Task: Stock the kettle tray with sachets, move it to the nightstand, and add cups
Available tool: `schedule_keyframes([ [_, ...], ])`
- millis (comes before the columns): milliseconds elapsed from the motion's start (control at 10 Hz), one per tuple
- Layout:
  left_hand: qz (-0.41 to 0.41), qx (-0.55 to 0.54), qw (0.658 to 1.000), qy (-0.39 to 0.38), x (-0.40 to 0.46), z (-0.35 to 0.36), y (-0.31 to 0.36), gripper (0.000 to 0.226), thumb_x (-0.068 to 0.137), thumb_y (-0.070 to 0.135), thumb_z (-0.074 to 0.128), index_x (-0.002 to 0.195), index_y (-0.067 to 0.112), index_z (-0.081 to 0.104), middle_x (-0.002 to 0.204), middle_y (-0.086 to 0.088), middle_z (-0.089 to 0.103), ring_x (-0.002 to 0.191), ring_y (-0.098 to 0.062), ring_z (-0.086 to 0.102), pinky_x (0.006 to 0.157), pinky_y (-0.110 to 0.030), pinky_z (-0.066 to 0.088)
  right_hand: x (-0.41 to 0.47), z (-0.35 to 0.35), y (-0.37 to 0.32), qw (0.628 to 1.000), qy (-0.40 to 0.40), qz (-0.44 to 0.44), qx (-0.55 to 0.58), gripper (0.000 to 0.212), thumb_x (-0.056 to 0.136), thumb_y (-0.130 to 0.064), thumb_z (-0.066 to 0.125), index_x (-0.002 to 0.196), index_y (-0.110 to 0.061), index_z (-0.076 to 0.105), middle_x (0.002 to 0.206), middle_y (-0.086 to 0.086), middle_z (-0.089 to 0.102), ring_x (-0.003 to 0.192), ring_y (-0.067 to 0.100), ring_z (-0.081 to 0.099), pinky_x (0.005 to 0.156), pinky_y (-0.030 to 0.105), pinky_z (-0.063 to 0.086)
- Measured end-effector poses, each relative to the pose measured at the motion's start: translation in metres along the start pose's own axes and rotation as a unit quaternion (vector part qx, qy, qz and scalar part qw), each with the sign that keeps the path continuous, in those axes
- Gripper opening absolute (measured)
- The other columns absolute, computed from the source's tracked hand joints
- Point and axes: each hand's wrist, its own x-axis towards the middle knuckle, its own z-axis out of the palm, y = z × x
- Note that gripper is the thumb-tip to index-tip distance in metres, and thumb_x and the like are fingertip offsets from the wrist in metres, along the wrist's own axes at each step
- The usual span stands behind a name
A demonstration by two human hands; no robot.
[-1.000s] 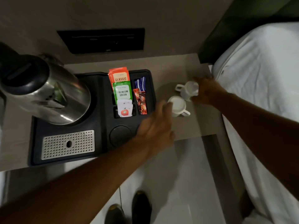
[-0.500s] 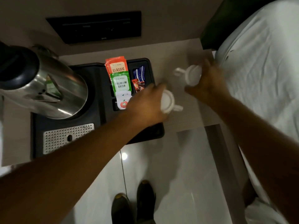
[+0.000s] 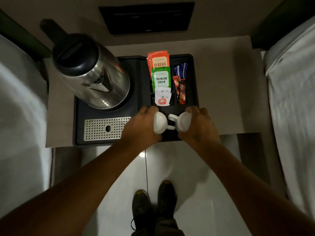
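Note:
A black kettle tray (image 3: 80, 116) lies on the nightstand (image 3: 230, 86) with a steel kettle (image 3: 92, 74) on its left half. Orange, green and white tea sachets (image 3: 161, 79) and red and blue stick sachets (image 3: 180, 86) fill the tray's right compartments. My left hand (image 3: 141, 126) grips a white cup (image 3: 159, 122) and my right hand (image 3: 199, 126) grips a second white cup (image 3: 183, 123). Both cups are upside down over the tray's front right corner, handles pointing at each other. Whether they touch the tray is hidden.
A perforated metal drip plate (image 3: 105, 128) sits at the tray's front left. White beds (image 3: 293, 99) flank the nightstand on both sides. A dark wall panel (image 3: 146, 17) is behind it. My shoes (image 3: 153, 206) stand on the glossy floor below.
Both hands took the two cups from the nightstand right of the tray and carried them left over the tray's front right corner, turned upside down. The camera view shifted right.

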Motion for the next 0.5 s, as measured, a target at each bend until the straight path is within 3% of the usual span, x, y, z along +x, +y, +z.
schedule_keyframes([
  [300, 0.005, -0.038, 0.999, -0.002, -0.003, 0.007, 0.000, 0.084, 0.063, 0.038, 0.089, 0.132, 0.028, 0.042, 0.131, -0.004, 0.051, 0.110, -0.033, 0.060, 0.083, -0.046, 0.057, 0.004, 0.004, -0.007, 0.999, -0.010, -0.009, -0.035, 0.086, 0.054, -0.023, 0.087, 0.126, -0.024, 0.040, 0.121, 0.009, 0.045, 0.106, 0.031, 0.050, 0.077, 0.046, 0.052],
  [400, 0.014, -0.031, 0.999, -0.028, 0.001, -0.006, 0.001, 0.095, 0.065, 0.039, 0.087, 0.142, 0.026, 0.033, 0.137, -0.007, 0.044, 0.114, -0.035, 0.058, 0.086, -0.047, 0.056, 0.004, -0.005, -0.010, 0.997, -0.046, 0.000, -0.055, 0.098, 0.054, -0.026, 0.088, 0.135, -0.023, 0.033, 0.129, 0.011, 0.042, 0.117, 0.032, 0.042, 0.083, 0.047, 0.047],
  [500, 0.019, 0.016, 0.998, -0.053, -0.016, -0.035, 0.005, 0.115, 0.064, 0.051, 0.080, 0.152, 0.027, 0.010, 0.146, -0.010, 0.031, 0.116, -0.036, 0.056, 0.086, -0.047, 0.055, -0.016, -0.038, -0.015, 0.997, -0.034, -0.019, -0.061, 0.109, 0.053, -0.032, 0.088, 0.142, -0.018, 0.027, 0.138, 0.013, 0.037, 0.125, 0.033, 0.035, 0.094, 0.048, 0.041],
])
